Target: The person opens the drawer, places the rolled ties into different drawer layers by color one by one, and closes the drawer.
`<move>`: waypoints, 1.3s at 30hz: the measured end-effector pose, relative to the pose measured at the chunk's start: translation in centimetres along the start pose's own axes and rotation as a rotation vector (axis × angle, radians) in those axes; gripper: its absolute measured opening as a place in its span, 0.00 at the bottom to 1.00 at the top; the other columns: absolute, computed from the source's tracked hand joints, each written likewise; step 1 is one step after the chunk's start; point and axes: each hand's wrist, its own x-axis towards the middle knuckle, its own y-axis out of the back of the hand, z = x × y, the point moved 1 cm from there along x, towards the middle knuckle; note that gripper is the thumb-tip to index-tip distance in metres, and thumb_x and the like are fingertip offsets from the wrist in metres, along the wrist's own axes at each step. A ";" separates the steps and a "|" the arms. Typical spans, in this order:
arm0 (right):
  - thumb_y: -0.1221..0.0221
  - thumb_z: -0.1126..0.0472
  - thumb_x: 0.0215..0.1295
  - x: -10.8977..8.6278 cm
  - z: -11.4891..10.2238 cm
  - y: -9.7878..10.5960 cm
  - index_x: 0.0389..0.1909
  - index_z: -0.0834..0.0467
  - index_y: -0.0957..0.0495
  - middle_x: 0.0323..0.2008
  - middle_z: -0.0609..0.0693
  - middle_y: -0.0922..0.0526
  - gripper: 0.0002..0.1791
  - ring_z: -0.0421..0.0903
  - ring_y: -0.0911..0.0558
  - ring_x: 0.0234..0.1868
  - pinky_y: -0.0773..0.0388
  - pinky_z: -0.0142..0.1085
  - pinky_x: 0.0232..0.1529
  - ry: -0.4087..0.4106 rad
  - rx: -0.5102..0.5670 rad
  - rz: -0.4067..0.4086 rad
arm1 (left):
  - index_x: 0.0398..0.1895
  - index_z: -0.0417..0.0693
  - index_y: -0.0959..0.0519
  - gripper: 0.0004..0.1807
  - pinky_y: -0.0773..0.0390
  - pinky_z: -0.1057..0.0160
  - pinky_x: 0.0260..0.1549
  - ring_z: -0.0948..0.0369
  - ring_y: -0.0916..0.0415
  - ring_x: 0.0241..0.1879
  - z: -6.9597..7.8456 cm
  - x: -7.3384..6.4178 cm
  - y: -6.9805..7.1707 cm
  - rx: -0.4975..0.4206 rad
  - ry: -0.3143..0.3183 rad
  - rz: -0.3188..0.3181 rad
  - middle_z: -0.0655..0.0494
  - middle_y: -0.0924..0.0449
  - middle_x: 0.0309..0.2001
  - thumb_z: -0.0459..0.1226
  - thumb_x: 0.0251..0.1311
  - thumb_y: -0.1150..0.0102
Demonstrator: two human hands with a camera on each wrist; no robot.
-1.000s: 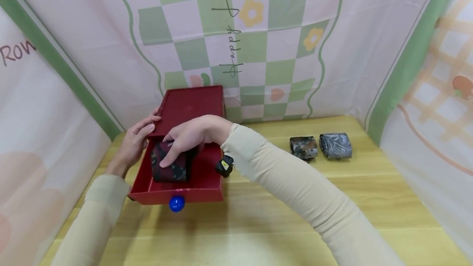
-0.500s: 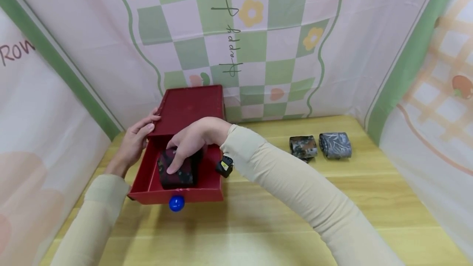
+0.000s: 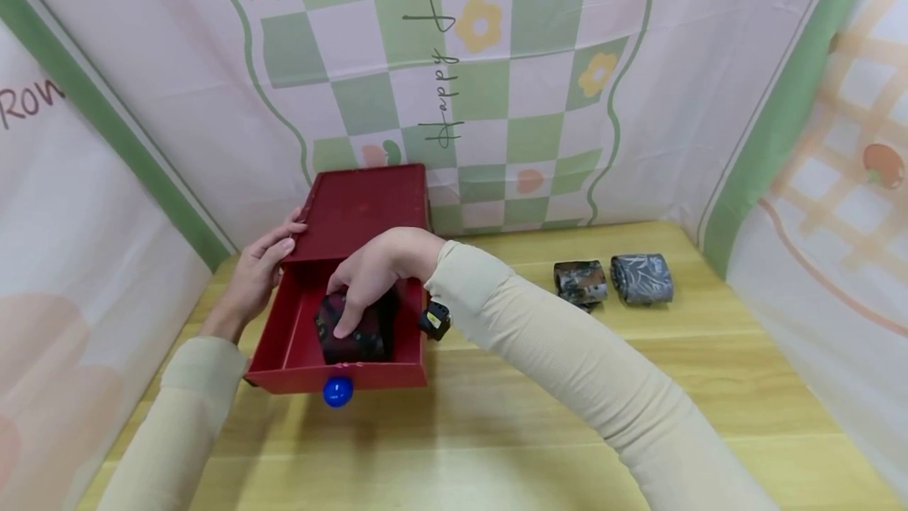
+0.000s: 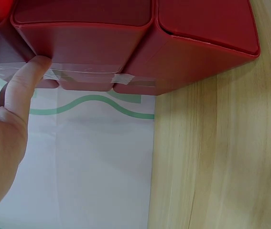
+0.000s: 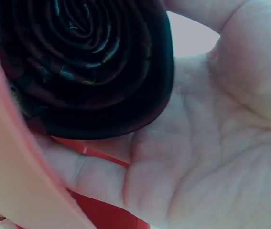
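My right hand (image 3: 373,267) reaches down into the pulled-out red drawer (image 3: 285,337) and grips a roll of dark maroon patterned cloth (image 3: 365,337), thumb on top near the front. In the right wrist view the cloth roll (image 5: 106,90) shows its spiral end, with fingers curled beneath it. My left hand (image 3: 254,278) rests its fingers against the left side of the red box (image 3: 362,207). In the left wrist view an outstretched finger of the left hand (image 4: 18,102) touches the box's red side (image 4: 85,47).
A blue ball knob (image 3: 337,391) sits on the drawer front. To the right on the wooden table (image 3: 539,416) lie a brown camouflage cloth roll (image 3: 580,282) and a grey patterned cloth roll (image 3: 641,278). Printed curtains (image 3: 546,101) stand behind and on both sides.
The right hand has shifted the maroon cloth roll rightward inside the drawer, a little closer to its front. The left hand has stayed at the box's side.
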 end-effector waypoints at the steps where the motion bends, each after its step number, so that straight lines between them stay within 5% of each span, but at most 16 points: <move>1: 0.35 0.46 0.67 0.0 0.0 0.0 0.68 0.50 0.31 0.53 0.43 0.23 0.31 0.42 0.23 0.54 0.24 0.35 0.52 0.000 0.000 0.003 | 0.61 0.51 0.18 0.16 0.21 0.68 0.50 0.51 0.59 0.79 0.0 0.0 0.0 -0.002 -0.002 0.000 0.49 0.53 0.81 0.36 0.79 0.53; 10: 0.36 0.43 0.67 -0.2 -0.1 -0.1 0.74 0.49 0.35 0.56 0.42 0.26 0.37 0.42 0.24 0.55 0.22 0.38 0.52 -0.023 -0.006 0.022 | 0.61 0.51 0.18 0.17 0.20 0.69 0.49 0.51 0.58 0.79 -0.2 -0.1 0.1 0.000 0.004 0.004 0.50 0.53 0.81 0.36 0.79 0.54; 17: 0.39 0.36 0.66 -0.4 0.0 0.1 0.78 0.45 0.39 0.68 0.41 0.33 0.42 0.40 0.31 0.60 0.22 0.39 0.52 -0.038 -0.065 0.053 | 0.59 0.52 0.18 0.16 0.21 0.69 0.50 0.52 0.57 0.79 -0.2 -0.1 0.1 -0.005 -0.003 0.013 0.50 0.51 0.81 0.35 0.78 0.53; 39: 0.46 0.49 0.77 -0.6 1.4 0.2 0.80 0.52 0.45 0.76 0.44 0.39 0.36 0.40 0.42 0.73 0.38 0.31 0.68 0.052 -0.045 0.035 | 0.60 0.51 0.18 0.16 0.20 0.68 0.50 0.53 0.58 0.79 -0.2 0.1 0.1 -0.022 -0.006 0.016 0.50 0.51 0.81 0.35 0.78 0.52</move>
